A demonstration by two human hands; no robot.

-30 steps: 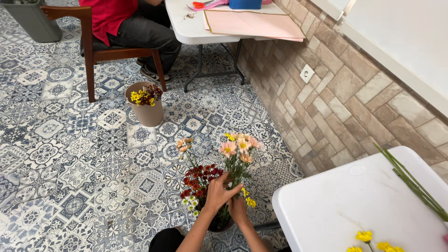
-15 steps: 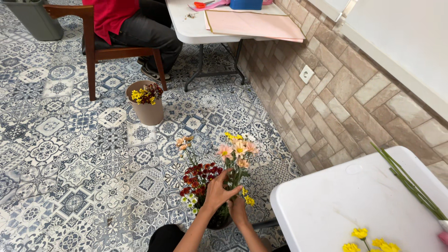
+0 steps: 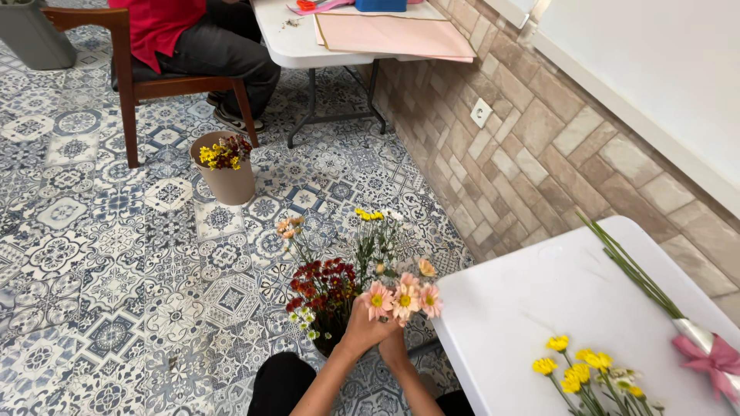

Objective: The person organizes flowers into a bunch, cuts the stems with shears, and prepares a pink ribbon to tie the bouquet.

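1. Far upper left of the frame there's a grey bin [image 3: 31,35] on the patterned tile floor [image 3: 92,308], then a wooden chair [image 3: 127,73] with a person in a red top [image 3: 158,23] and dark trousers sitting on it.
2. A bit lower and right of that chair, a beige bucket [image 3: 229,183] with yellow and dark red flowers sits on the floor.
3. Top middle: a white folding desk [image 3: 289,42] with pink paper sheets [image 3: 389,35] on it.
4. Bottom centre is the busy bit. A floor bucket is mostly hidden under dark red flowers [image 3: 324,281], with taller green stems and yellow buds [image 3: 370,216] behind.
5. The left hand [image 3: 364,331] has its fingers wrapped around the stems of a little bunch of pink daisies [image 3: 401,299], held just over that bucket, right beside the red blooms.
6. The right hand [image 3: 395,348] is tucked just behind and below the left one, touching it; can't tell if its fingers are gripping anything.
7. Lower right: a white desk [image 3: 539,308] with yellow flowers [image 3: 582,370] at its bottom edge, long green stems [image 3: 628,266] lying across it and a pink ribbon [image 3: 713,358] at far right.
8. A brick wall [image 3: 539,139] runs behind it.
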